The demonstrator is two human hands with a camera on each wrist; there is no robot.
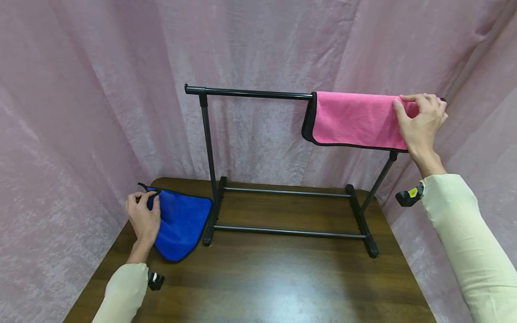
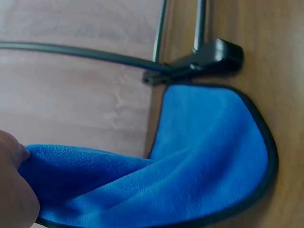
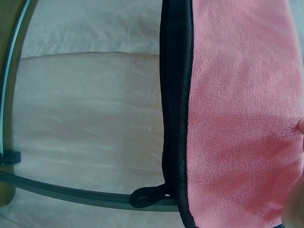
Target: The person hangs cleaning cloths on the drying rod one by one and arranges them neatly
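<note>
A pink towel [image 1: 355,119] with black trim hangs over the right half of the black rack's top bar [image 1: 250,93]. My right hand [image 1: 420,117] grips the towel's right end, thumb in front, fingers over the bar. In the right wrist view the pink towel [image 3: 242,114] fills the right side, its black edge running down the middle. A blue towel [image 1: 181,222] with black trim lies on the table at the far left, beside the rack's left foot. My left hand [image 1: 142,215] pinches its near-left corner. In the left wrist view the blue towel [image 2: 199,166] is lifted at my fingers [image 2: 14,190].
The black rack [image 1: 288,211] stands across the back of the brown wooden table [image 1: 262,282], with two low rails and two feet. Pink curtains [image 1: 81,89] close in the table on the left, back and right.
</note>
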